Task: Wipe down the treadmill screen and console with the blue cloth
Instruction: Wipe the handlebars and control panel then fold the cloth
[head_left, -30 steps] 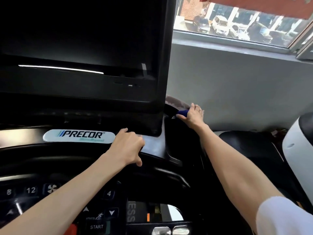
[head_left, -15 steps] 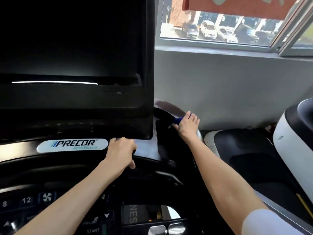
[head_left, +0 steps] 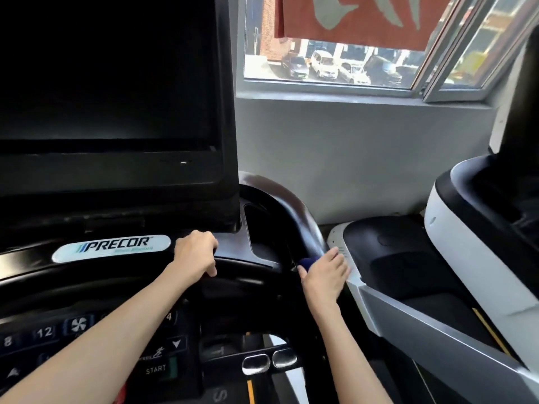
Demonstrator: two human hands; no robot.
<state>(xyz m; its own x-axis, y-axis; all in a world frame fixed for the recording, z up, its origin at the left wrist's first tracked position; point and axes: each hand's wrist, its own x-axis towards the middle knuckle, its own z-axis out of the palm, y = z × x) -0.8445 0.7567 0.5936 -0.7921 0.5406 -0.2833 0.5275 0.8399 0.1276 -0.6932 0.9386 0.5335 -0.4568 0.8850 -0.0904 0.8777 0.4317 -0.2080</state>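
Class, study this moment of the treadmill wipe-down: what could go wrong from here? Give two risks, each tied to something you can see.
1. The blue cloth is bunched almost wholly under the right hand on the console's right rim, so it may wipe little surface.
2. The left forearm lies across the keypad, near the START button; leaning on it might press a key.

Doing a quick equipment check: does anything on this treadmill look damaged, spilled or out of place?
Nothing stands out. The screen is dark and uncracked, and the right hand holds the blue cloth against the console's side rail.
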